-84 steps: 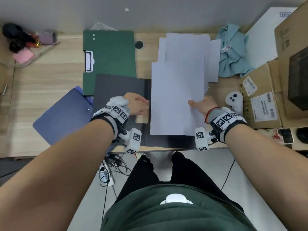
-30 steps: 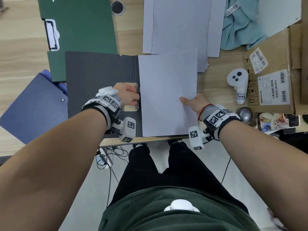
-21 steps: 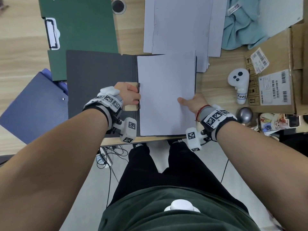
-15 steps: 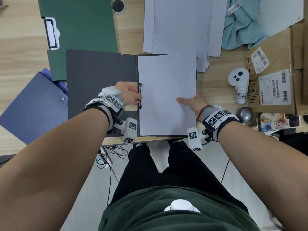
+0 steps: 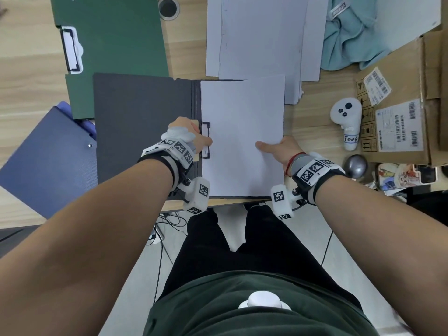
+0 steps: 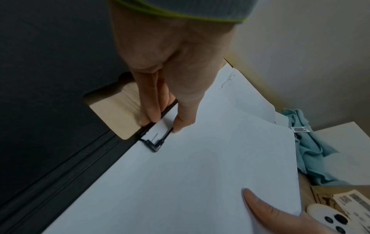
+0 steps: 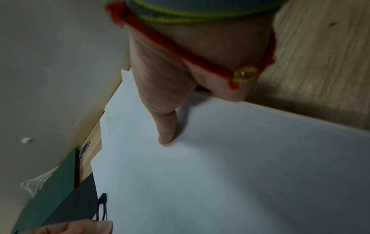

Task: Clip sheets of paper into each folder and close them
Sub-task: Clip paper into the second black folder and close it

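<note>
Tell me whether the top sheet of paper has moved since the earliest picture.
Yes. The sheet slid toward the person: its far edge overhung the black folder's far edge, and now they nearly line up.

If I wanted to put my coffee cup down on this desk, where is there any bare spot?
Bare wood shows at the far left, beside the green folder and above the blue folder. A smaller patch lies between the clipped paper and the white controller. The right side is crowded: cardboard box, teal cloth, loose sheets.
</note>
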A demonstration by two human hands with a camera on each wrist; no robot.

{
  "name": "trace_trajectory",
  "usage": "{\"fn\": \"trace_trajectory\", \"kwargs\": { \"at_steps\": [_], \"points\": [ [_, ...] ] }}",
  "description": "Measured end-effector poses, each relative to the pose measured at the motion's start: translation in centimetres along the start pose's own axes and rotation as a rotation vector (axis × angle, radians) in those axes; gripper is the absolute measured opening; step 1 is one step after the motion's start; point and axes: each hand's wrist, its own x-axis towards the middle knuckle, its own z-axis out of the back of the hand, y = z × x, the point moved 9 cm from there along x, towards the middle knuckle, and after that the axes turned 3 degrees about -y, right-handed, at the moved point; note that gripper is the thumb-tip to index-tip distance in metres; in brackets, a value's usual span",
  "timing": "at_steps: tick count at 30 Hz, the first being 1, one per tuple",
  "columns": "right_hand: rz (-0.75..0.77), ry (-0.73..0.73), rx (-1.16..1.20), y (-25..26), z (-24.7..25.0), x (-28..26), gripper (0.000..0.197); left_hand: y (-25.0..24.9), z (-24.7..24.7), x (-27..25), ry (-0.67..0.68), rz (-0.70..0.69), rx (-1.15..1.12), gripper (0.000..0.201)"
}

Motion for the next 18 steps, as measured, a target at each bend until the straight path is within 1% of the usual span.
{"fn": "trace_trajectory", "kwargs": {
  "at_steps": [2,4,6,8,10,13,14,17,18],
  "points": [
    [-0.017,-0.011,-0.025,-0.4,0.2,0.5,0.118,-0.2,0.0,0.1,0.0,0.002,0.042,0.029],
    [-0.007,0.008,-0.043,-1.1,0.0,1.5,0.123,-0.4,-0.1,0.3,0.004,-0.004,0.071,0.03],
    [-0.007,0.003,-0.066,0.3,0.0,0.2,0.122,-0.4,-0.3,0.4,0.014,-0.008,0.093,0.032],
    [-0.009,-0.021,-0.133,1.5,0.3,-1.0,0.105,-0.5,-0.4,0.4,0.025,-0.016,0.116,0.034],
    [0.01,-0.031,-0.183,2.3,0.6,-1.2,0.082,-0.6,-0.5,0.4,0.029,-0.016,0.128,0.035],
    [0.05,-0.043,-0.185,2.7,1.6,-1.0,0.046,-0.6,-0.5,0.6,0.031,-0.017,0.144,0.036],
    [0.047,-0.046,-0.193,2.7,2.0,-0.9,0.041,-0.7,-0.5,0.6,0.03,-0.018,0.151,0.036],
    [-0.019,-0.044,-0.161,1.9,3.1,-0.7,0.047,-0.8,-0.6,0.6,0.029,-0.029,0.176,0.035],
    [-0.042,-0.046,-0.131,1.7,3.4,-0.8,0.044,-0.8,-0.6,0.6,0.035,-0.03,0.19,0.035]
  ]
}}
